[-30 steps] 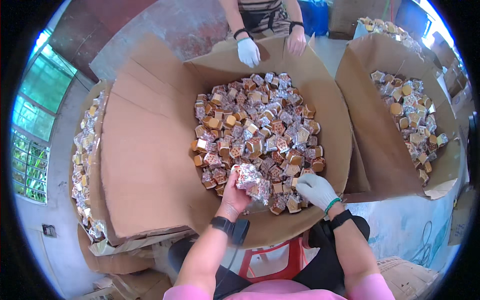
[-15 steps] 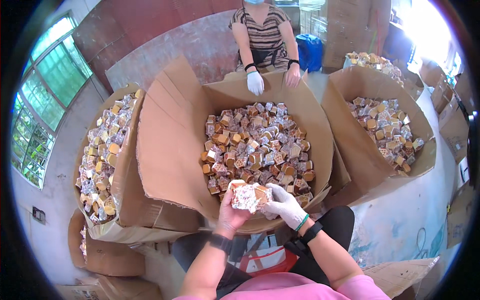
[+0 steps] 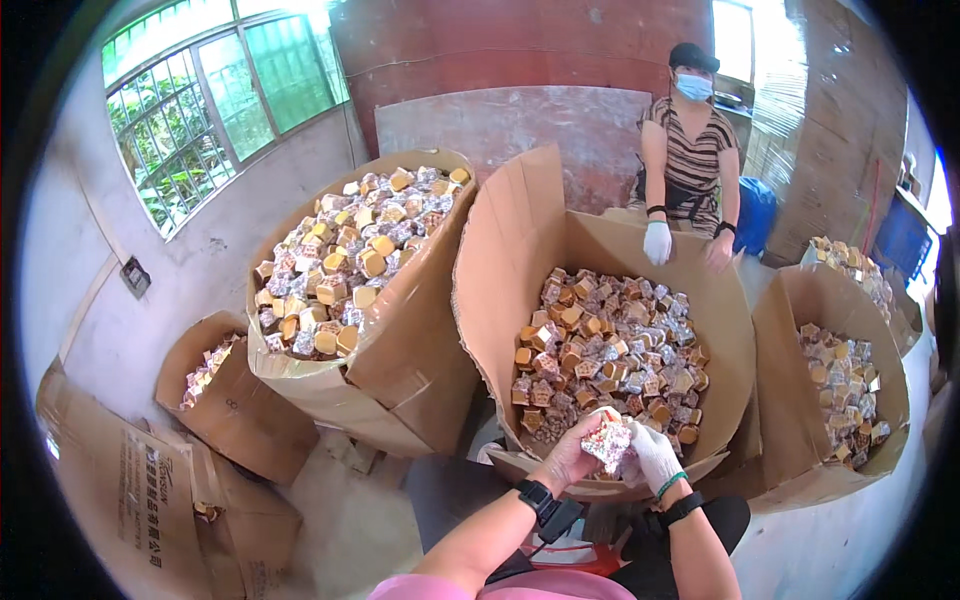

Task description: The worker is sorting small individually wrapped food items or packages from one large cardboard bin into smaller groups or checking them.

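My left hand (image 3: pixel 570 456), its fingers closed, holds a small block-shaped piece (image 3: pixel 608 445) with a whitish, red-speckled surface. My right hand (image 3: pixel 656 457), in a white knitted glove, is closed against the piece's right side; its fingertips are partly hidden. Both hands are above the near edge of a large open cardboard box (image 3: pixel 515 230). Inside it lie many small house-shaped pieces (image 3: pixel 610 340), brown and tan with patterned sides, several in shiny clear wrap.
Another tall box (image 3: pixel 410 350), heaped with similar pieces, stands to the left. A smaller box (image 3: pixel 262 415) sits beyond it, and one more filled box (image 3: pixel 775 340) is at right. Across the middle box, a masked person (image 3: pixel 690 160) rests both hands at its far rim.
The view has turned left, so the boxes and my hands appear farther right. My hands still hold the whitish piece together; the brown side seen beside it earlier is now hidden.
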